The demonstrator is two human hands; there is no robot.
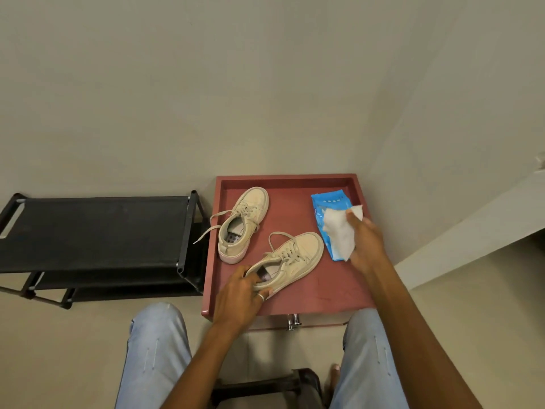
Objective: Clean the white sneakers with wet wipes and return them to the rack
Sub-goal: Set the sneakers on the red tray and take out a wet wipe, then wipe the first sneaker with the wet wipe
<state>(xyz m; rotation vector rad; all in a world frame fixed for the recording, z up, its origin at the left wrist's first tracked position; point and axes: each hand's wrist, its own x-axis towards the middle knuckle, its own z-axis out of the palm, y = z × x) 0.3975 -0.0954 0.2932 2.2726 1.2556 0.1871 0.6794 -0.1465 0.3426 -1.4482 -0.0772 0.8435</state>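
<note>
Two off-white sneakers lie on a red tray-top table point(324, 293). The far sneaker point(244, 224) rests near the tray's left side, laces trailing over the rim. The near sneaker point(295, 261) points toward the upper right; my left hand point(240, 293) grips its heel, a ring on one finger. My right hand point(367, 242) holds a crumpled white wet wipe point(339, 231) above a blue wipes packet point(328, 203) lying at the tray's right side.
A black shoe rack point(94, 231) with fabric shelves stands left of the tray, touching its edge. Plain walls rise behind and to the right. My knees in light jeans frame a dark stool point(265, 385) below.
</note>
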